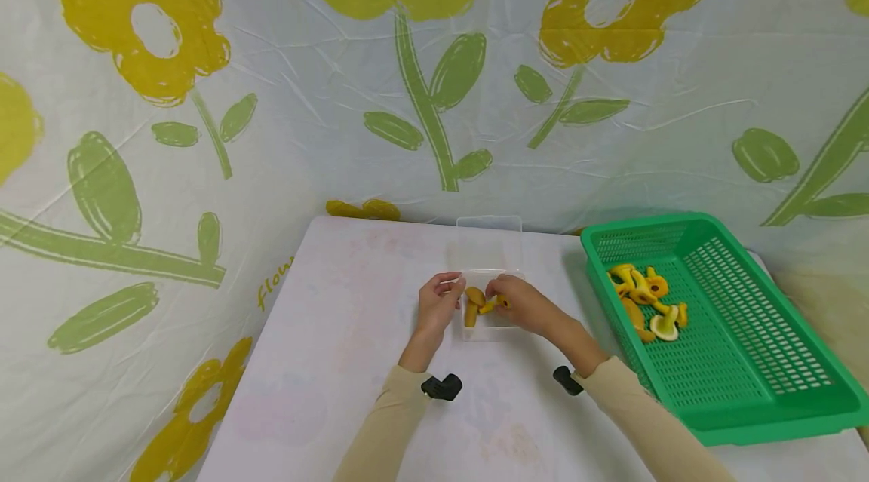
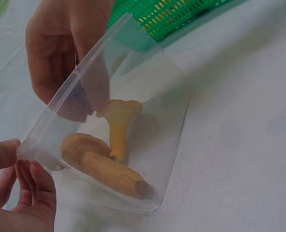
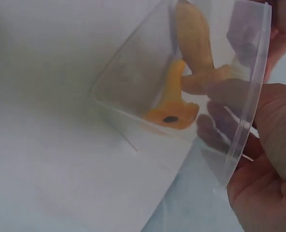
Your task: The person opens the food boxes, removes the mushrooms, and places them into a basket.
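A clear plastic box [image 1: 480, 333] holds a tan-brown mushroom [image 2: 111, 169] with a thick stem and a smaller yellow mushroom [image 2: 121, 125] with a flared cap. My left hand [image 1: 440, 302] pinches the box's left rim at a corner between thumb and fingers; its fingertips show in the left wrist view. From the right, my right hand [image 1: 526, 305] reaches over the rim into the box. Its thumb and fingertips are spread apart right beside the yellow mushroom's cap, as the right wrist view shows.
The box's clear lid [image 1: 489, 237] stands raised behind it. At right is a green perforated basket [image 1: 720, 384] with several yellow and brown mushrooms [image 1: 641, 286] at its left side. A flower-print cloth [image 1: 305, 112] hangs behind the white table [image 1: 326, 384].
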Tool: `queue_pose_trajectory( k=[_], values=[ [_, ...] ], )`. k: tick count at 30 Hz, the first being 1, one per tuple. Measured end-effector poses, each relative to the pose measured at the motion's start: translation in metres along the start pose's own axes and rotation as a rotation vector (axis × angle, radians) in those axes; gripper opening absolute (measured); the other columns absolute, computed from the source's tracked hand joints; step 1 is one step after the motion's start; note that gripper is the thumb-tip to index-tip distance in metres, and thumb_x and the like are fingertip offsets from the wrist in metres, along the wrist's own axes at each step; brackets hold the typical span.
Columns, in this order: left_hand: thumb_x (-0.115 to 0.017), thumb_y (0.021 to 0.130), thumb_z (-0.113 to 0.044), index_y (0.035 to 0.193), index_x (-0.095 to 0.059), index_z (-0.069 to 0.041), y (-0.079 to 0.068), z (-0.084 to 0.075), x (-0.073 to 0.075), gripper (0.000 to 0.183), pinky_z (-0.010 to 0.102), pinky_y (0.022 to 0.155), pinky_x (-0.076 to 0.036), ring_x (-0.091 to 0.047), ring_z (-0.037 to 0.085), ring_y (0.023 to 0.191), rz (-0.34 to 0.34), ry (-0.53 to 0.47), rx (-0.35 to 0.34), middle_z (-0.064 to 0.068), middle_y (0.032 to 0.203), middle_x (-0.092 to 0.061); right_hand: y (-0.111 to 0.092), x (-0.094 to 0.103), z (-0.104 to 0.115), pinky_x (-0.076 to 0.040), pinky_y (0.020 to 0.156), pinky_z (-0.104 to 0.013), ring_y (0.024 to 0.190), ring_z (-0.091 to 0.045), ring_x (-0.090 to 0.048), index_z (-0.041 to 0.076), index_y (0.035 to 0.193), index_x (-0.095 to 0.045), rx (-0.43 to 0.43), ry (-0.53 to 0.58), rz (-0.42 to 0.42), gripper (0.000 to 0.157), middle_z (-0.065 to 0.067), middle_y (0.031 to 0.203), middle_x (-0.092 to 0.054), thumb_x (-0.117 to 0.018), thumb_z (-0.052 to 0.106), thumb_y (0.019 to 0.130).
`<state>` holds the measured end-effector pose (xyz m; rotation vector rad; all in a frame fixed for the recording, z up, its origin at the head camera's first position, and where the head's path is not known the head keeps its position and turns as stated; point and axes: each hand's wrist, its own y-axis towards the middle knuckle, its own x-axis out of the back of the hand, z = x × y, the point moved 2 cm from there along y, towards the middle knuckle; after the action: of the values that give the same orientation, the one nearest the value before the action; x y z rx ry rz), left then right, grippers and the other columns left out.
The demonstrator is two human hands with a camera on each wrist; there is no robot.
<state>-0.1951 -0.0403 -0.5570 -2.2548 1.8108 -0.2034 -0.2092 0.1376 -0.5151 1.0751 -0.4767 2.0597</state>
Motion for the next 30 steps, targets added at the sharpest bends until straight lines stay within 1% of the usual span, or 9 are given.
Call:
queue_pose_trajectory(
  k=[4,7,9,13,16,19,23,26,30],
  values=[
    [-0.073,0.097,-0.018,0.116,-0.07,-0.004,0.0,-0.002,0.0,0.024,0.02,0.062,-0.049,-0.061,0.033,0.084,0.001,0.01,0.001,0.007,0.092,-0.067,0.003,-0.006,0.002,-0.056,0.093,-0.045,0.097,-0.031,-0.06,-0.004,0.102,-0.072,-0.034,-0.115,0.013,0.021,-0.016,0.102,-0.069,-0.08,-0.007,0.083],
    [-0.073,0.097,-0.018,0.117,-0.07,-0.004,0.0,-0.002,0.0,0.024,0.02,0.063,-0.049,-0.061,0.032,0.085,0.002,0.011,0.001,0.006,0.093,-0.067,0.008,-0.009,0.004,-0.056,0.095,-0.044,0.098,-0.03,-0.06,-0.003,0.101,-0.076,-0.067,-0.188,0.014,0.02,-0.015,0.102,-0.071,-0.081,-0.007,0.082],
    [-0.073,0.097,-0.019,0.116,-0.07,-0.004,0.001,-0.001,0.0,0.024,0.02,0.063,-0.049,-0.061,0.033,0.084,0.001,0.01,-0.004,0.006,0.092,-0.067,0.01,-0.01,0.006,-0.056,0.094,-0.043,0.096,-0.03,-0.061,-0.001,0.099,-0.078,-0.07,-0.239,0.005,0.019,-0.013,0.1,-0.073,-0.08,-0.008,0.082],
    [-0.074,0.096,-0.017,0.115,-0.071,-0.003,0.001,0.0,0.001,0.024,0.02,0.061,-0.048,-0.061,0.032,0.082,-0.002,0.0,-0.013,0.005,0.089,-0.067,0.012,-0.012,0.01,-0.057,0.088,-0.04,0.088,-0.027,-0.058,0.0,0.094,-0.079,-0.061,-0.304,-0.007,0.014,-0.011,0.091,-0.073,-0.078,-0.009,0.083],
    [-0.074,0.096,-0.016,0.114,-0.071,-0.002,0.001,0.001,0.001,0.023,0.02,0.06,-0.048,-0.061,0.031,0.08,-0.003,-0.003,-0.021,0.005,0.088,-0.066,0.011,-0.013,0.014,-0.056,0.085,-0.04,0.083,-0.026,-0.056,-0.001,0.091,-0.079,-0.07,-0.327,-0.012,0.01,-0.012,0.087,-0.073,-0.079,-0.007,0.084],
    [-0.074,0.096,-0.016,0.114,-0.071,-0.003,0.001,0.002,0.002,0.023,0.02,0.06,-0.048,-0.06,0.029,0.079,-0.002,0.001,-0.023,0.005,0.088,-0.066,0.011,-0.014,0.016,-0.055,0.086,-0.041,0.08,-0.025,-0.055,-0.002,0.089,-0.078,-0.087,-0.35,-0.006,0.006,-0.012,0.084,-0.073,-0.08,-0.004,0.084],
    [-0.074,0.096,-0.019,0.115,-0.071,-0.005,0.001,0.003,0.002,0.023,0.02,0.062,-0.049,-0.06,0.026,0.079,0.004,0.006,-0.017,0.005,0.09,-0.066,0.012,-0.014,0.018,-0.054,0.083,-0.04,0.075,-0.024,-0.053,-0.002,0.085,-0.075,-0.095,-0.368,0.026,0.005,-0.01,0.08,-0.071,-0.079,-0.004,0.085],
    [-0.074,0.096,-0.018,0.115,-0.071,-0.004,0.001,0.003,0.002,0.023,0.02,0.062,-0.049,-0.059,0.023,0.076,0.011,-0.001,-0.019,0.006,0.089,-0.066,0.011,-0.011,0.018,-0.056,0.083,-0.04,0.077,-0.025,-0.056,-0.002,0.089,-0.077,-0.103,-0.349,0.052,0.006,-0.01,0.083,-0.073,-0.08,-0.003,0.084],
    [-0.074,0.096,-0.016,0.114,-0.071,-0.002,0.001,0.003,0.002,0.023,0.02,0.06,-0.049,-0.059,0.023,0.075,0.015,-0.015,-0.03,0.006,0.088,-0.066,0.008,-0.005,0.016,-0.057,0.088,-0.042,0.085,-0.026,-0.058,-0.001,0.098,-0.079,-0.121,-0.289,0.061,0.017,-0.012,0.092,-0.074,-0.085,0.001,0.082]
  ],
)
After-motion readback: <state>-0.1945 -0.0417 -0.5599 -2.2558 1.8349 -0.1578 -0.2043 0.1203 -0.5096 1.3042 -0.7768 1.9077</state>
